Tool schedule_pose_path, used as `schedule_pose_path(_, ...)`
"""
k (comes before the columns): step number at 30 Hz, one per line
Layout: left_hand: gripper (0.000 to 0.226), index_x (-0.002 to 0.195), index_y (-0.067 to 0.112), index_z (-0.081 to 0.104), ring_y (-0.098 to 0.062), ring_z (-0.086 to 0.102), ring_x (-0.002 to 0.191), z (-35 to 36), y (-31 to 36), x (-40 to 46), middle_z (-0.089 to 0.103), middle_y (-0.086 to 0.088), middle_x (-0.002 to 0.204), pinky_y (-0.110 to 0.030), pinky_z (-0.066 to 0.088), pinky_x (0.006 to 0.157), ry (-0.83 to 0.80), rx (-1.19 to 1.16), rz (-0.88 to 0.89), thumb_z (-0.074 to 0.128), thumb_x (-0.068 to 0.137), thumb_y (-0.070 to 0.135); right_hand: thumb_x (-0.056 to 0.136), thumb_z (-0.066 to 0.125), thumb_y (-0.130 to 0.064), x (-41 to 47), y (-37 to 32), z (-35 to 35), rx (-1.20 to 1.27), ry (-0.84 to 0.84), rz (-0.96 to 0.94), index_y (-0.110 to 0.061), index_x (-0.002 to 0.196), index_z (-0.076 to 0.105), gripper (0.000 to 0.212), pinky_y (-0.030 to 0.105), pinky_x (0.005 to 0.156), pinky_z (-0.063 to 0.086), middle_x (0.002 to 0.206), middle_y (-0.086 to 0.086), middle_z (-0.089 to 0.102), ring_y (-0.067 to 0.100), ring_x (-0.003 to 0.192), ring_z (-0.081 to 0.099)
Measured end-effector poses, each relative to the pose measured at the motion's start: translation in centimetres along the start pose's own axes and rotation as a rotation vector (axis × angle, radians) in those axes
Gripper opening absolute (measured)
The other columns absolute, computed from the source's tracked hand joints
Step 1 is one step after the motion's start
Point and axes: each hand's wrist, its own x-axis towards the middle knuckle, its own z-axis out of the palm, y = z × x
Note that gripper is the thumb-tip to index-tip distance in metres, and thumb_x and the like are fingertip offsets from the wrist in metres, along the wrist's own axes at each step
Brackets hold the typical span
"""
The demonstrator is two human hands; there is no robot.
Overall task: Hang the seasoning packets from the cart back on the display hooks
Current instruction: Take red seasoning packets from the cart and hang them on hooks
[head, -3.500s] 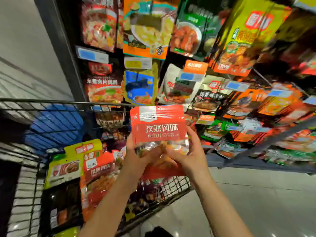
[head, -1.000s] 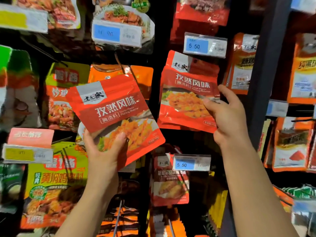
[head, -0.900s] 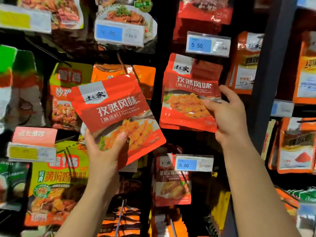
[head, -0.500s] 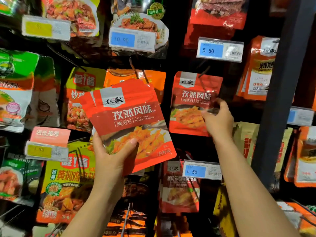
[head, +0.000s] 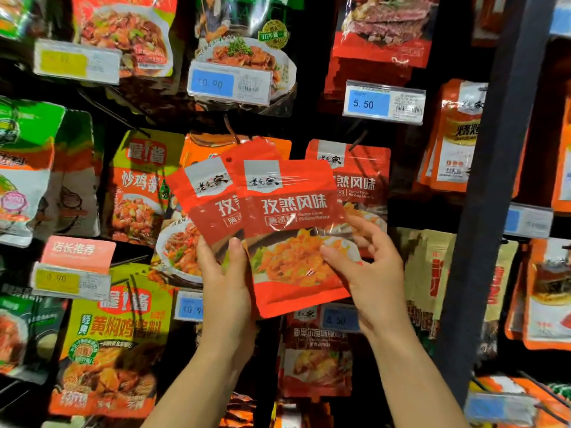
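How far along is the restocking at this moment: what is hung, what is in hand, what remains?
Done: one matching red packet hangs on the hook under the 5.50 tag. In hand: the left hand holds a fan of red packets, at least two; the right hand pinches the front packet, apparently to separate it. Left: hanging all the held packets. The cart is out of view, so any remainder there is unknown.

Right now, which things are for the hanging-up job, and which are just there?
For the job:
front red packet
back red packet
matching hung packet
left hand
right hand

Just there:
green-yellow packets
5.50 tag
dark post
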Motion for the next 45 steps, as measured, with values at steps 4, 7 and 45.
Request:
schedule_pose_path(4, 0.054, 0.15, 0.038, 0.026, -0.022, 0.063, 0.119, -0.4, 0.2, 0.2, 0.056, 0.003, 0.14, -0.058, 0.05, 0.097, 0.023, 0.073, 0.071, 0.048, 0.102, 0.024, 0.08, 0.076, -0.003, -0.1, -0.4, -1.5, 0.048, 0.097, -0.053, -0.037, 0.109, 0.06, 0.047, 0.035, 0.07, 0.061, 0.106, 0.001, 0.066, 0.016, 0.096, 0.069)
schedule_pose_path(7, 0.054, 0.15, 0.032, 0.027, -0.022, 0.066, 0.114, -0.7, 0.4, 0.3, 0.059, -0.001, 0.137, -0.056, 0.054, 0.091, 0.022, 0.058, 0.079, 0.048, 0.102, 0.018, 0.081, 0.073, 0.0, 0.1, -1.1, -2.4, 0.116, 0.143, -0.101, -0.032, 0.11, 0.061, 0.045, 0.025, 0.064, 0.058, 0.102, 0.0, 0.066, 0.01, 0.09, 0.07)
schedule_pose_path(45, 0.052, 0.141, 0.019, 0.033, -0.004, 0.063, 0.101, -2.0, -0.9, -0.7, 0.055, 0.0, 0.125, -0.024, 0.053, 0.08, 0.316, 0.255, 0.406, 0.057, 0.098, 0.004, 0.095, 0.059, -0.011, 6.5, 1.2, -2.2, -0.202, 0.236, -0.056, -0.04, 0.14, 0.034, 0.059, 0.035, 0.078, 0.055, 0.122, -0.006, 0.057, 0.015, 0.107, 0.06)
